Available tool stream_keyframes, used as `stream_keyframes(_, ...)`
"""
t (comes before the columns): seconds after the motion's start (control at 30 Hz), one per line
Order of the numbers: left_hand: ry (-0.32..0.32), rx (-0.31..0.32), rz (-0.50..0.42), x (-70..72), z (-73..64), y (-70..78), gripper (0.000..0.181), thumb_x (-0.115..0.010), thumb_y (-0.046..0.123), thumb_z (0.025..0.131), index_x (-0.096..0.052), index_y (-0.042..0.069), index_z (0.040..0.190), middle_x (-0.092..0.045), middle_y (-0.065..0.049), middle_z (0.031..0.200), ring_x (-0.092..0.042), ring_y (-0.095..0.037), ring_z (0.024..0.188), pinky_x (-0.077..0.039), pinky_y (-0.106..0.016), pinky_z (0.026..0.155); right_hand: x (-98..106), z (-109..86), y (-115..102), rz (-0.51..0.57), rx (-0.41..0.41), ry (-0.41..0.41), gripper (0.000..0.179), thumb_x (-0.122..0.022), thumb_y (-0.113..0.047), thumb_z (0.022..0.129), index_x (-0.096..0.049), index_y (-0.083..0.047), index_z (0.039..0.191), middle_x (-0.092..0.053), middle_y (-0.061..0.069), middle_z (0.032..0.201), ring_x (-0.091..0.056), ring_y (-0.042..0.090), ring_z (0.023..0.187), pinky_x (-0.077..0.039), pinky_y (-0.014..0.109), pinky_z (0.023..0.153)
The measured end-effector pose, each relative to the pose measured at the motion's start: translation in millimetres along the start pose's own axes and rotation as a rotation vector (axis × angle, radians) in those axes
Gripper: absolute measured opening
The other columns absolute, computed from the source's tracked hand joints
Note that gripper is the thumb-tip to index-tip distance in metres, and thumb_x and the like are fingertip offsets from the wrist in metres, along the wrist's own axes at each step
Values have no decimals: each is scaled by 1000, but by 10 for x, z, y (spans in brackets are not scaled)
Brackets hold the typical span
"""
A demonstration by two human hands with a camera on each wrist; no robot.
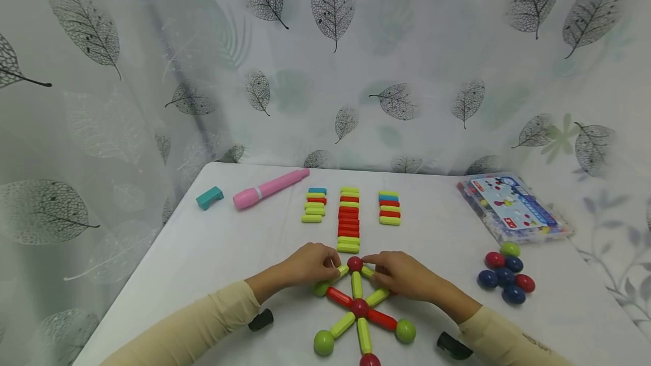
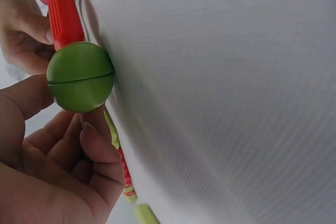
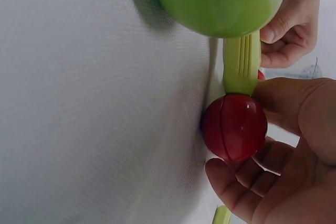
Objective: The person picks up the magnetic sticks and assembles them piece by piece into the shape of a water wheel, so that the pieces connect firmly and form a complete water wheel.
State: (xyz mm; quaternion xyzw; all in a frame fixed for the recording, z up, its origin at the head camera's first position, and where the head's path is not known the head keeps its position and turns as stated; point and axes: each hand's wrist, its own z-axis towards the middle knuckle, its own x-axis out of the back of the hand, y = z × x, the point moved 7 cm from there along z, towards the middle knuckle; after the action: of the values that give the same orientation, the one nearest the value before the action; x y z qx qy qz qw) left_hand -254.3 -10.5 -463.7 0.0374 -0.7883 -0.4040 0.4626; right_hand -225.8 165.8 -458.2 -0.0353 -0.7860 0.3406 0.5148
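Observation:
A flat star of building sticks and balls lies before me, with a red hub ball (image 1: 359, 308). At its far point sits a red ball (image 1: 355, 264), joined to two slanting yellow-green sticks. My left hand (image 1: 309, 266) holds the left slanting stick (image 1: 343, 270), close to a green ball (image 2: 80, 76). On the other side my right hand (image 1: 402, 274) holds the right slanting stick (image 1: 367, 271), its index finger reaching to the far red ball. Its thumb and fingers lie about another red ball (image 3: 234, 127), hidden in the head view. The exact finger contacts are partly hidden.
Beyond the star stand three columns of coloured sticks (image 1: 348, 213). A pink pen-shaped tool (image 1: 271, 187) and teal block (image 1: 209, 197) lie at the back left. Loose red, blue and green balls (image 1: 505, 277) sit right, near a plastic box (image 1: 513, 207).

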Motion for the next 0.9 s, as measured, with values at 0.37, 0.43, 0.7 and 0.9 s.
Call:
stream_keyframes(0.37,107,-30,82,176,44,-52,16,-71,24,95,-75,14,107,-66,8,82,-58,-9,72,-50,-24,65,-7,-13,-6,7,15,-7,43,-70,-21,96,-64,-13,137,-61,-10,83,-57,12,74,-51,26,66)
stream_keyframes(0.43,181,-22,116,322,62,-80,15,-70,22,96,-74,13,107,-67,7,84,-57,-10,73,-50,-24,65,-17,-12,-1,15,4,-5,42,-71,-20,96,-64,-11,137,-62,-9,86,-57,12,75,-51,26,66)
stream_keyframes(0.7,126,-223,288,255,-231,241,12,-72,25,96,-75,19,106,-64,12,87,-56,-4,76,-50,-19,69,-38,-24,3,38,-13,-3,39,-73,-20,94,-67,-10,131,-65,-9,87,-59,12,74,-52,25,66)
stream_keyframes(0.9,-117,-624,494,-260,-667,780,26,-71,39,96,-74,25,118,-65,15,99,-53,4,87,-42,-4,76,70,-19,-12,19,30,41,38,-71,-20,95,-66,-13,132,-65,-10,89,-58,9,72,-53,24,65)
